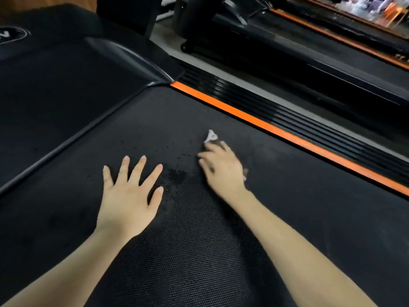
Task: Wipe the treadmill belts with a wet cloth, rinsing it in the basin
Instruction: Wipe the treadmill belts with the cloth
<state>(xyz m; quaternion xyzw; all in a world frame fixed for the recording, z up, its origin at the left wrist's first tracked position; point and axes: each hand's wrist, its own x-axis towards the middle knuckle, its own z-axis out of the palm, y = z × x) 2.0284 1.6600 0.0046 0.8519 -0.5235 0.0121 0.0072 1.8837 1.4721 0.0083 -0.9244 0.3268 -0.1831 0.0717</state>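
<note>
Black treadmill belt (199,240) carries left hand (128,196) flat; cloth (211,136) under right hand (221,169); wet patch (177,176) between.

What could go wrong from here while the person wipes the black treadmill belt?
1. The left hand lies flat, fingers spread, on the black textured treadmill belt, right beside a dark wet patch. If the person leans on it, the hand might slip.
2. The small grey-white cloth is mostly hidden under the blurred right hand, so bare fingers may rub the rough belt.
</note>
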